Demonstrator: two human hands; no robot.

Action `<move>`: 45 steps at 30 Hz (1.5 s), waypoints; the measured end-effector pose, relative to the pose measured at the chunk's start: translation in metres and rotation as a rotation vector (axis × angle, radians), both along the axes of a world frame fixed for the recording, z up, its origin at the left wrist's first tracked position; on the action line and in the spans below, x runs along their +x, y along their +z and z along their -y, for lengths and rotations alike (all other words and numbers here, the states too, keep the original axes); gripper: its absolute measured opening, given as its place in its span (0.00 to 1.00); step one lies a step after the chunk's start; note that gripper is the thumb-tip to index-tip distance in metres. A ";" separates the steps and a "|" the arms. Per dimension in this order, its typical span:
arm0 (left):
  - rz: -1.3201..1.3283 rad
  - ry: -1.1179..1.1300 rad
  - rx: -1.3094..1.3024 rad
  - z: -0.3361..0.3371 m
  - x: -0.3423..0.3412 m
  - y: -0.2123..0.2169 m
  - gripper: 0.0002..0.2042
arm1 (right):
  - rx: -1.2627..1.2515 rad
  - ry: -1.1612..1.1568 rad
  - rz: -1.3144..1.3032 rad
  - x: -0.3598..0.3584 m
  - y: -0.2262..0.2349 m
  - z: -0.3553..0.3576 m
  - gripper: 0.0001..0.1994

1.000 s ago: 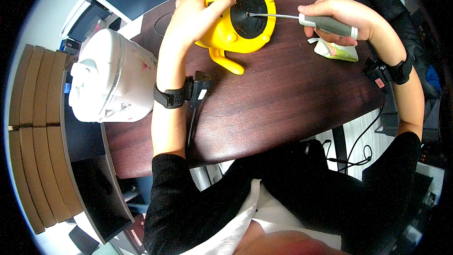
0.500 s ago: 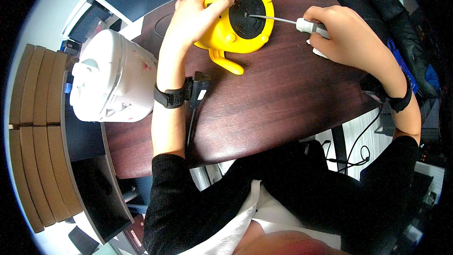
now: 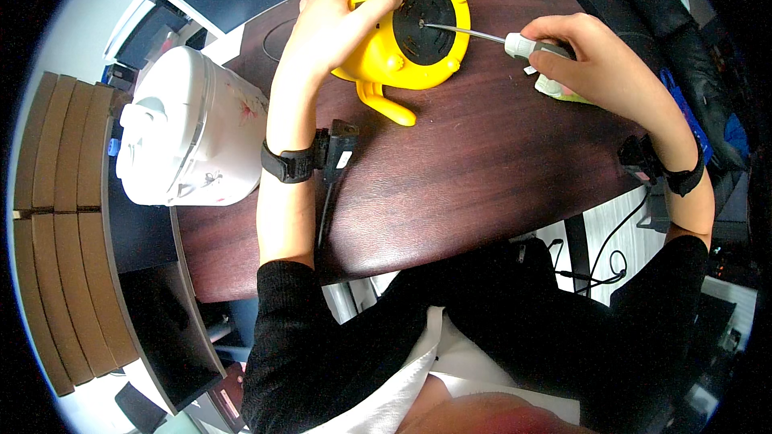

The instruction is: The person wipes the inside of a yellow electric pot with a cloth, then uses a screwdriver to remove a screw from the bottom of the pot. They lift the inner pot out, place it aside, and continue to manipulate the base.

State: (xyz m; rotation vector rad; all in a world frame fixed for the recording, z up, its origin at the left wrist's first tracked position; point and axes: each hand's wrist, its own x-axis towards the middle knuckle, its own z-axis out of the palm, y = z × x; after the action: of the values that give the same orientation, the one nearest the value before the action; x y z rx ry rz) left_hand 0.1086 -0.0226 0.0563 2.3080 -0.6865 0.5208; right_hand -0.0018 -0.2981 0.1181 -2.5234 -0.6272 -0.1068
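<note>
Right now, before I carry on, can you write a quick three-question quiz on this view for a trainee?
1. Which hand holds the screwdriver?

2. True or false: the white lidded container is to the left of the yellow object.

3. Where is the screwdriver's tip?
A) on the tabletop
B) at the centre of the black disc
C) inside the white lidded container

Key:
1. The right hand.
2. True.
3. B.
</note>
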 end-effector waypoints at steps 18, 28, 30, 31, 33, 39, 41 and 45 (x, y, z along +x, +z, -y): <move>0.004 0.038 0.033 0.001 -0.002 0.000 0.36 | -0.004 -0.084 -0.121 0.001 0.005 0.001 0.10; -0.118 -0.004 -0.035 0.000 0.008 -0.005 0.36 | -0.004 -0.112 -0.111 0.004 0.000 0.008 0.10; -0.105 -0.004 -0.034 -0.001 0.009 -0.005 0.36 | 0.023 -0.113 -0.103 0.000 0.001 0.004 0.11; -0.099 -0.004 -0.033 -0.002 0.009 -0.005 0.36 | 0.027 -0.104 -0.099 0.001 0.001 0.005 0.11; -0.041 0.026 0.010 0.001 0.001 -0.002 0.36 | 0.034 -0.092 -0.092 0.002 -0.003 0.008 0.11; 0.022 0.002 0.010 0.000 0.002 -0.001 0.35 | 0.051 -0.078 -0.094 0.001 -0.002 0.006 0.11; 0.038 -0.012 0.003 0.000 0.002 -0.001 0.35 | 0.052 -0.080 -0.105 0.001 0.000 0.005 0.10; -0.046 -0.027 -0.033 -0.001 0.007 -0.004 0.35 | 0.069 -0.101 -0.138 0.000 0.001 0.003 0.10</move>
State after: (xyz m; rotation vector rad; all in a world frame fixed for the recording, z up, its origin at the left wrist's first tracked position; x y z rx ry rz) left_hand 0.1156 -0.0213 0.0526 2.2694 -0.6805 0.4620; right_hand -0.0023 -0.3011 0.1188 -2.4702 -0.4344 0.0101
